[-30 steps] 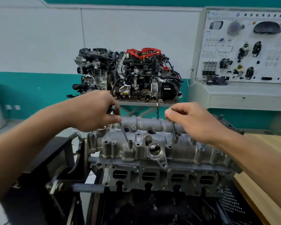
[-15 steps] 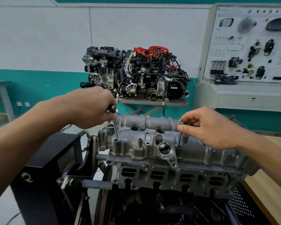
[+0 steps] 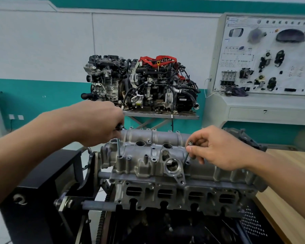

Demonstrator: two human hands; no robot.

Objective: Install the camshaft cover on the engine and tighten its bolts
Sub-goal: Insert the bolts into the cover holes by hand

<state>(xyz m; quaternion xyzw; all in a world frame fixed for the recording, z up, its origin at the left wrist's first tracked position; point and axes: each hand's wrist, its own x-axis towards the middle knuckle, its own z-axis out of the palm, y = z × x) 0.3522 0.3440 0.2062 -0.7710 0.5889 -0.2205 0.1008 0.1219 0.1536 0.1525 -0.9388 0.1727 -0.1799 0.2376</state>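
Observation:
The grey cast camshaft cover (image 3: 148, 152) sits on top of the engine (image 3: 180, 194) mounted on a black stand. My left hand (image 3: 99, 120) grips the head of a long bolt (image 3: 118, 148) whose tip stands in a hole at the cover's left end. My right hand (image 3: 217, 147) pinches the head of a second long bolt (image 3: 188, 152) between thumb and fingers, and its shank slants down into a hole right of the round flanged opening (image 3: 173, 167). Several bolt bosses along the cover's front edge show open holes.
The black engine stand (image 3: 42, 191) fills the lower left. A wooden bench top (image 3: 292, 191) lies at the right. Behind, two complete engines (image 3: 141, 85) rest on a metal table, and a grey training board (image 3: 268, 55) with car parts stands at the back right.
The view has shifted, so the engine sits further right in frame. Both hands keep their bolts; the left bolt now stands in the leftmost hole, and the right bolt sits lower in its hole.

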